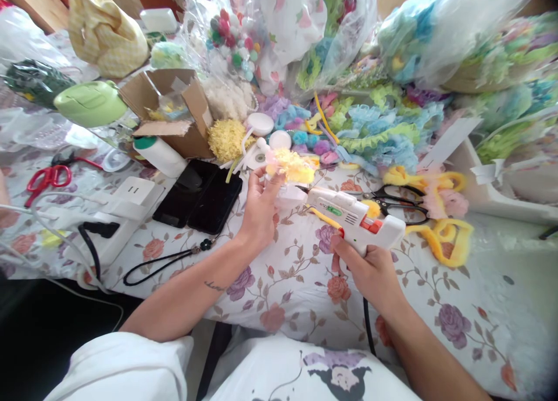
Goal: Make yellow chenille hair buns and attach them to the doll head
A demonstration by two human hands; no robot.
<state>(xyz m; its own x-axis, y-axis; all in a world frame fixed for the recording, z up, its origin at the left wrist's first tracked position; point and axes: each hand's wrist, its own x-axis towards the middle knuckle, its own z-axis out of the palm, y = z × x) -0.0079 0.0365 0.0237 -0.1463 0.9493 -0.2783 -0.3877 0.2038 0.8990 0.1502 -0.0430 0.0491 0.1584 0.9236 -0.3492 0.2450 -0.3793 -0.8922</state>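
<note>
My right hand (370, 267) is wrapped round the grip of a white hot glue gun (349, 212) with an orange trigger. Its nozzle points left, at a small white piece trimmed with fluffy yellow yarn (292, 167). That piece is pinched in the fingers of my left hand (261, 209). Whether the nozzle touches it, I cannot tell. A strip of yellow fuzzy trim (325, 218) lies on the table below the gun. Black-handled scissors (403, 203) rest behind the gun, partly covered by it.
Two dark phones (198, 196) lie left of my left hand, near a white power strip (117, 221) with cables. Red-handled scissors (47, 180) are farther left. A cardboard box (174, 116), a yellow yarn ball (226, 139) and heaps of coloured trim (375, 128) fill the back.
</note>
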